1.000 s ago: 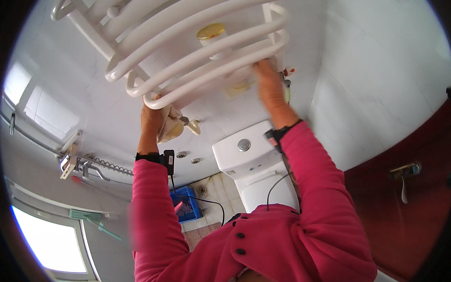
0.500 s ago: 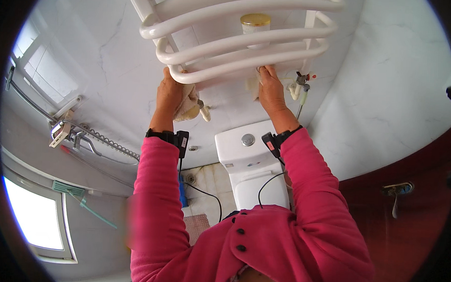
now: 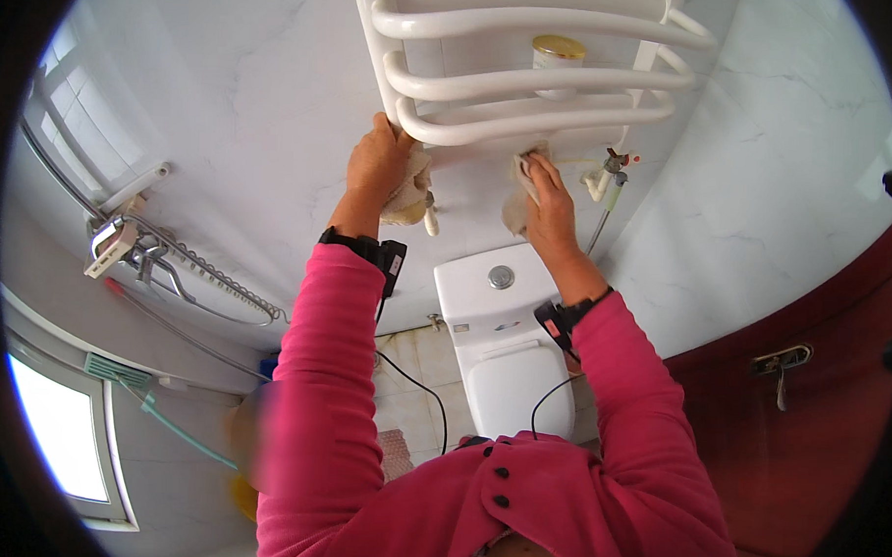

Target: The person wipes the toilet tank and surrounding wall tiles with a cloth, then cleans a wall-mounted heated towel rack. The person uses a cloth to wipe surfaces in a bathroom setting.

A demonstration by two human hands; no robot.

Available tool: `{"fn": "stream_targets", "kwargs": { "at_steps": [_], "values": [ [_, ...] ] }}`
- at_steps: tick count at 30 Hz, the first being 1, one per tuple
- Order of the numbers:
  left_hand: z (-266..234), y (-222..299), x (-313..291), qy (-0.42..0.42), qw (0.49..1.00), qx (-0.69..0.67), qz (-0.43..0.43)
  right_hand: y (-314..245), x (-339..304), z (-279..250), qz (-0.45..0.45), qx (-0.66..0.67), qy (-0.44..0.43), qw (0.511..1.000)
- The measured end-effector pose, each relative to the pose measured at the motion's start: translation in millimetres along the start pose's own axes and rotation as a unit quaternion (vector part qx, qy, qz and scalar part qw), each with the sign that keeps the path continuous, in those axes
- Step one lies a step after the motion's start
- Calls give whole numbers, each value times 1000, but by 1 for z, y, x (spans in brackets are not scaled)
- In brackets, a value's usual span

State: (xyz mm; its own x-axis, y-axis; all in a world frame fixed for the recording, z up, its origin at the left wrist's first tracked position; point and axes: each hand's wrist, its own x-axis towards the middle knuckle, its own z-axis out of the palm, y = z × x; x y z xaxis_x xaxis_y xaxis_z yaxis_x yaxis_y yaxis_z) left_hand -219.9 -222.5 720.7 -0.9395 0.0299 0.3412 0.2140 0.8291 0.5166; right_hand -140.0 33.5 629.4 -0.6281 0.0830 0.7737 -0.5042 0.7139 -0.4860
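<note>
A white towel radiator with curved bars is mounted on the wall in front of me. My left hand is up at its lower left corner, its fingers partly hidden, closed on a pale, stained cloth that hangs beside the wrist. Just below the lowest bar, my right hand pinches a second pale rag, bunched against the wall. Whether the two cloths join behind the bars, I cannot tell. A jar with a gold lid shows between the upper bars.
Below the hands stands a white toilet. A valve with a pipe projects from the wall right of my right hand. A shower mixer and a green-headed squeegee are on the left, a dark red door on the right.
The view has shifted, so the radiator appears farther right and higher. My right hand has dropped from the lowest bar, and more of its rag shows. My left hand stays at the radiator's corner.
</note>
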Motion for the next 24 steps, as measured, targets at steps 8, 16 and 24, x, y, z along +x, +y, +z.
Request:
{"fn": "stream_targets", "kwargs": {
  "at_steps": [8, 16, 24],
  "values": [
    [2, -4, 3, -15, 1000, -6, 5, -3, 39, 56, 21, -79, 51, 995],
    [6, -6, 4, 1, 1000, -21, 15, -16, 45, 68, 18, -53, 67, 996],
    [-2, -9, 1, -40, 998, -19, 33, -83, 31, 115, 99, 91, -17, 991]
  ]
}}
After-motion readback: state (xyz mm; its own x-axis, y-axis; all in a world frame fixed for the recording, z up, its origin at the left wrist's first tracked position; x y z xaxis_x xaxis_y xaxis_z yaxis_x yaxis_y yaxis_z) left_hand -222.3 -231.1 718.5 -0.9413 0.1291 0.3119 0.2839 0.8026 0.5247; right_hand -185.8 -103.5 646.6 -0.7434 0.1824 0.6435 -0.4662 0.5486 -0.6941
